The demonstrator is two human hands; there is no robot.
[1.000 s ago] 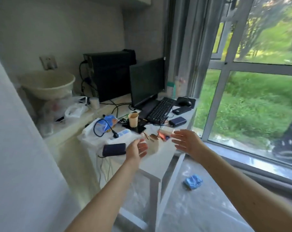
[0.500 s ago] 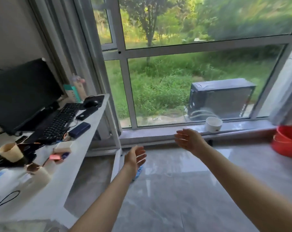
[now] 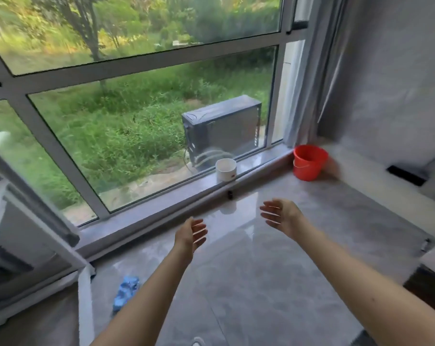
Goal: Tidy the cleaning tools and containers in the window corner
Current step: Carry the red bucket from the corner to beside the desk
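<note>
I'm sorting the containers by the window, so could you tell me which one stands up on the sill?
The white cup stands on the sill; the red bucket stands on the floor in the corner.

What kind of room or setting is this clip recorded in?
Probably a ground-floor room in a home, at a window corner: a large window facing grass, a glossy tiled floor, and a red bucket beside a grey curtain.

Cup point(image 3: 226, 169) sits on the far sill point(image 3: 161, 203); bucket point(image 3: 309, 162) on the floor to its right, in the corner; cloth point(image 3: 125, 292) on the near-left floor beside the table leg point(image 3: 84, 305).
</note>
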